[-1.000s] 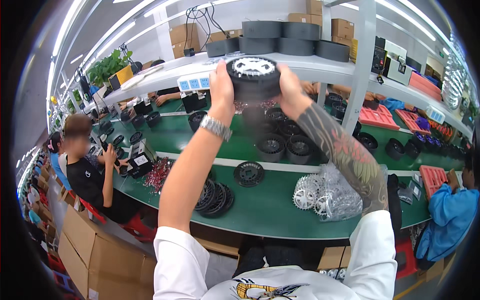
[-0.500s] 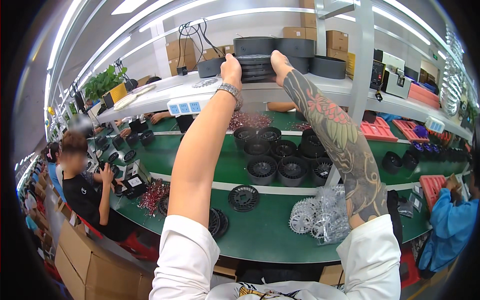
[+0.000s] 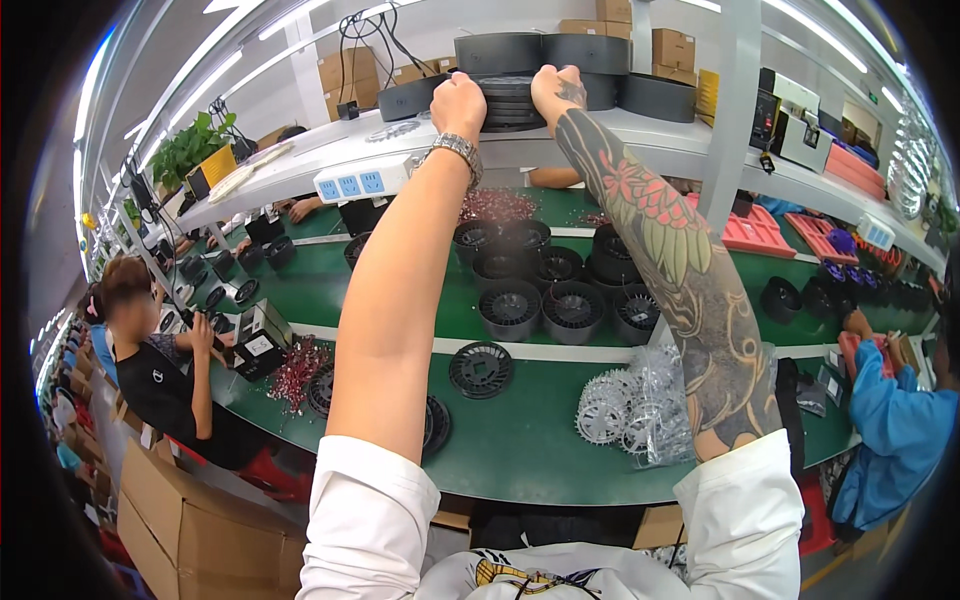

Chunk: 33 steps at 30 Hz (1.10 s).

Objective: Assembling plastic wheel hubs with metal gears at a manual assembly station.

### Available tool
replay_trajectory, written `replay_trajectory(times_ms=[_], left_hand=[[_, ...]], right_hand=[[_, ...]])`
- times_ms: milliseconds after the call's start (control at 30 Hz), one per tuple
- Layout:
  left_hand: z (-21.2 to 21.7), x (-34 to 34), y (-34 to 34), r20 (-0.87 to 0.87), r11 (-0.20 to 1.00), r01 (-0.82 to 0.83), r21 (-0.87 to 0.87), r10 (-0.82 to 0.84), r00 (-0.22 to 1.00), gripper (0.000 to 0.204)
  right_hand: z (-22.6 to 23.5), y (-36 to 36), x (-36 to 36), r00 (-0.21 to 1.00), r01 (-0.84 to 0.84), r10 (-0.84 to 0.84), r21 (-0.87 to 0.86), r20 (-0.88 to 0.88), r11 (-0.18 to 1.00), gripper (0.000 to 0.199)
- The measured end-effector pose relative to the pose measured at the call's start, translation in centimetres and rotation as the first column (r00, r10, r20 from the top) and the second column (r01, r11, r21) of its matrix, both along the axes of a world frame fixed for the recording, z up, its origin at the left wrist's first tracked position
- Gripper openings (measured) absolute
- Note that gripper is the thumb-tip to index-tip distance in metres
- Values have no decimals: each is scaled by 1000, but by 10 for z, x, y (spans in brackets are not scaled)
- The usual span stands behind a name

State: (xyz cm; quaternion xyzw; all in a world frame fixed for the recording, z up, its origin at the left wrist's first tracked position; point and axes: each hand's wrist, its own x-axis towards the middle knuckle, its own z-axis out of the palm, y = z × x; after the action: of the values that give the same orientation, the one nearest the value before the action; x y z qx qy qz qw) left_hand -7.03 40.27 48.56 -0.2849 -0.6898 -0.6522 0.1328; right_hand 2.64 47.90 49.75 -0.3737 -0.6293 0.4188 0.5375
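Both my arms stretch forward to the white shelf point(image 3: 640, 130). A stack of several black round discs point(image 3: 508, 104) is held between my hands at the shelf's front edge. My left hand point(image 3: 460, 106) is closed on its left side, and my right hand point(image 3: 558, 93) is closed on its right side; most fingertips are hidden. Right behind the stack stand large black rings point(image 3: 588, 52), piled two high. Another black ring point(image 3: 655, 97) stands to the right, and one more point(image 3: 408, 98) lies left of my left hand. Whether the stack rests on the shelf I cannot tell.
Below is a green table point(image 3: 540, 465) with a black slotted disc point(image 3: 480, 370), bagged silver toothed discs point(image 3: 635, 405) and several black finned drums point(image 3: 509, 310). A white post point(image 3: 730, 130) rises by my right arm. People sit left point(image 3: 160, 370) and right point(image 3: 900, 430).
The whole view has shifted, so the shelf, my hands and the stack appear higher. Both hands keep their hold on the discs. The person at right has moved a hand toward the red tray.
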Motion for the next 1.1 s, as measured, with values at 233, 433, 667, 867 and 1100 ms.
replay_trajectory(times_ms=[233, 433, 667, 867, 1100], left_hand=[[-27, -24, -1, -259, 974, 52, 220, 7, 966, 50], [-56, -23, -17, -597, 994, 74, 82, -10, 802, 58], [-58, -24, -39, -686, 977, 92, -192, -201, 700, 100], [-55, -26, -43, -664, 972, 73, -225, -208, 719, 97], [-53, -29, -44, -655, 971, 86, -224, -215, 724, 98]], right_hand=[[-16, -1, 12, 985, -128, 101, 206, 141, 970, 67], [-41, -2, 26, 970, -156, 46, 466, 239, 871, 76], [-41, -3, 22, 959, -194, 63, 475, 276, 858, 77], [-33, 14, 23, 923, -266, 86, 460, 375, 847, 83], [-34, 24, 22, 882, -347, 108, 479, 458, 806, 91]])
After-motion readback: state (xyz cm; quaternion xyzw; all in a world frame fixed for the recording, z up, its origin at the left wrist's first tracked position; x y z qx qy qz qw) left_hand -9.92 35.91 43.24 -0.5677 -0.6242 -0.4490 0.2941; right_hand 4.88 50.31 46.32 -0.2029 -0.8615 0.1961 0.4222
